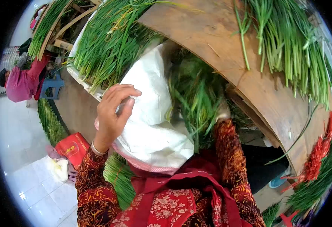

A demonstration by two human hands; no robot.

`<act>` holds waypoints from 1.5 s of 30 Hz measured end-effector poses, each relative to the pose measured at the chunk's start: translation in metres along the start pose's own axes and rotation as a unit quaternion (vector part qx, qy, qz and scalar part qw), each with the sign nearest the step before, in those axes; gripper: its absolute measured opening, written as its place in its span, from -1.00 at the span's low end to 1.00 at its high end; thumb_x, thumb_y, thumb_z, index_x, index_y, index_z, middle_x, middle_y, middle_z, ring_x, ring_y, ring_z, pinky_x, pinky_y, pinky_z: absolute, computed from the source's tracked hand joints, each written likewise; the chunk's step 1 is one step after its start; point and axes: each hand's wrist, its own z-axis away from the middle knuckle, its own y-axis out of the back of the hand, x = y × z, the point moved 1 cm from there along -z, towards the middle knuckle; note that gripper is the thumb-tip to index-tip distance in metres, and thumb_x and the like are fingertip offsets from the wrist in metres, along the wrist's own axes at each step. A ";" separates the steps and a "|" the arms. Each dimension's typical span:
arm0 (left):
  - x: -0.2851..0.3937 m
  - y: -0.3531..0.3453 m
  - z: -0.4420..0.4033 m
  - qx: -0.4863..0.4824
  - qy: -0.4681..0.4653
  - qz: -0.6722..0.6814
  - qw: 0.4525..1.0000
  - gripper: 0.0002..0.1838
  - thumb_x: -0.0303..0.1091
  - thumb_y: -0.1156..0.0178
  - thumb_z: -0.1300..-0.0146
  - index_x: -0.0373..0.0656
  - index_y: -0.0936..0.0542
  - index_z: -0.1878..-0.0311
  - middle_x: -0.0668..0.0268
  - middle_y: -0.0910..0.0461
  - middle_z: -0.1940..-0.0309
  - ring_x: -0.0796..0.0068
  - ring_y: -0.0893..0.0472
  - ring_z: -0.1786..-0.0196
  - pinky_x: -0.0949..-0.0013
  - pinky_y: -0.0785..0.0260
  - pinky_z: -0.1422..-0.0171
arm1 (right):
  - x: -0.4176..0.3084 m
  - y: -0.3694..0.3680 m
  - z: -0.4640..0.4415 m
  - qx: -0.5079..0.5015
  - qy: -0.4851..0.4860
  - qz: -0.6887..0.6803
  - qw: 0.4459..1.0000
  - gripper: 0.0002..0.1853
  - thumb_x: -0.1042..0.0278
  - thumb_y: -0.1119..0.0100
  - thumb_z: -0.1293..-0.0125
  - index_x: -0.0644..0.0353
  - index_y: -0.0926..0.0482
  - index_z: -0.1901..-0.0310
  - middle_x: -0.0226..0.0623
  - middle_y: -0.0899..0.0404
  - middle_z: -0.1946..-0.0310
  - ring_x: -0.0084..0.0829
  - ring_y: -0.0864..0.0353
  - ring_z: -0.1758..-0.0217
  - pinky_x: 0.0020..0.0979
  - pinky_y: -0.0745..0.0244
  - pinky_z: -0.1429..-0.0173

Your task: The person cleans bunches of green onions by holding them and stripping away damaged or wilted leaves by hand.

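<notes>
My left hand (114, 111) hovers over the left side of a white woven sack (147, 102), its fingers curved and the thumb apart from them, with nothing in it. The sack has a pink band at its rim and lies in front of my lap. Beside the sack, a loose clump of green leaves (198, 102) is smeared by motion. At the right edge of that clump is my right hand (222, 112), blurred and partly behind the leaves. Its fingers do not show well enough to tell its grip.
Long green stalks (294, 49) lie on a curved-looking wooden board (207, 30), with red ties (319, 151) at its right end. More greens (109, 41) are heaped upper left. A red bag (73, 147) stands on the floor. Far left, a person (24, 81) bends near a blue stool (53, 85).
</notes>
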 end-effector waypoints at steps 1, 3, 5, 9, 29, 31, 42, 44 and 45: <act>-0.002 0.001 0.001 0.001 -0.003 -0.004 1.000 -0.84 -0.54 -0.09 -0.05 -0.21 -0.55 0.27 0.24 -0.58 0.31 0.26 -0.53 0.11 0.28 -0.31 -0.05 | -0.010 0.001 -0.022 0.022 0.026 -0.007 0.999 -0.38 -0.13 0.15 -0.28 0.23 -0.28 -0.18 -0.22 -0.36 -0.12 -0.32 -0.34 -0.14 -0.39 -0.19 -0.22; -0.006 0.003 0.001 0.003 -0.002 -0.011 1.000 -0.84 -0.57 -0.08 -0.03 -0.21 -0.55 0.28 0.25 -0.58 0.31 0.25 -0.54 0.12 0.27 -0.31 -0.06 | -0.028 -0.001 -0.054 0.052 0.069 -0.002 0.996 -0.38 -0.15 0.15 -0.26 0.21 -0.30 -0.16 -0.20 -0.37 -0.11 -0.31 -0.35 -0.14 -0.37 -0.20 -0.22; -0.009 0.004 0.003 -0.004 0.004 0.030 1.000 -0.80 -0.62 -0.07 0.01 -0.21 -0.54 0.28 0.26 -0.58 0.31 0.24 -0.53 0.11 0.26 -0.31 -0.07 | -0.036 -0.002 -0.074 0.076 0.093 0.036 0.992 -0.37 -0.18 0.15 -0.25 0.20 -0.32 -0.14 -0.19 -0.38 -0.10 -0.29 -0.35 -0.13 -0.34 -0.20 -0.21; -0.012 0.002 0.002 -0.001 0.003 0.031 1.000 -0.78 -0.65 -0.06 0.03 -0.23 -0.54 0.27 0.25 -0.58 0.31 0.23 -0.53 0.09 0.25 -0.30 -0.08 | -0.022 0.000 -0.071 0.091 0.147 0.216 0.961 -0.36 -0.24 0.15 -0.22 0.16 -0.37 -0.11 -0.15 -0.40 -0.07 -0.27 -0.36 -0.13 -0.29 -0.21 -0.20; -0.010 -0.004 0.008 -0.004 0.037 0.068 0.997 -0.81 -0.65 0.07 -0.07 -0.30 -0.52 0.31 0.22 -0.56 0.31 0.26 -0.48 0.05 0.31 -0.24 -0.11 | 0.122 0.153 -0.026 0.377 0.021 0.565 0.733 -0.20 -0.52 0.01 0.08 0.29 -0.49 0.40 -0.13 -0.48 0.37 -0.18 -0.45 0.36 -0.25 -0.41 0.24; -0.010 -0.005 0.009 0.005 0.045 0.067 0.997 -0.82 -0.64 0.08 -0.07 -0.30 -0.51 0.31 0.21 -0.55 0.31 0.25 -0.48 0.06 0.30 -0.24 -0.12 | 0.110 0.126 -0.007 0.367 0.016 0.698 0.614 -0.07 -0.49 -0.08 0.13 0.25 -0.40 -0.07 -0.11 -0.40 -0.05 -0.13 -0.46 -0.02 -0.28 -0.48 0.05; -0.006 -0.007 0.010 0.012 0.045 0.094 0.994 -0.83 -0.66 0.08 -0.08 -0.31 -0.49 0.31 0.20 -0.55 0.31 0.27 -0.49 0.06 0.31 -0.24 -0.11 | 0.095 0.091 0.005 -0.048 -0.126 0.501 0.855 -0.52 0.06 0.03 -0.22 0.21 -0.39 -0.07 -0.29 -0.56 0.22 -0.41 -0.56 0.29 -0.37 -0.49 0.18; -0.005 -0.008 0.011 0.015 0.044 0.092 0.995 -0.82 -0.68 0.07 -0.06 -0.31 -0.49 0.31 0.22 -0.55 0.32 0.27 -0.49 0.07 0.30 -0.25 -0.11 | 0.092 0.060 0.015 -0.074 -0.120 0.275 0.951 -0.66 0.23 0.07 -0.27 0.23 -0.44 -0.01 -0.34 -0.56 0.29 -0.46 -0.54 0.34 -0.42 -0.47 0.20; -0.006 -0.008 0.011 0.017 0.043 0.088 0.995 -0.82 -0.68 0.07 -0.06 -0.31 -0.49 0.31 0.22 -0.55 0.32 0.27 -0.49 0.07 0.30 -0.25 -0.11 | 0.089 0.048 0.012 -0.083 -0.118 0.215 0.966 -0.69 0.27 0.08 -0.29 0.24 -0.45 0.01 -0.36 -0.56 0.31 -0.47 -0.53 0.35 -0.44 -0.47 0.21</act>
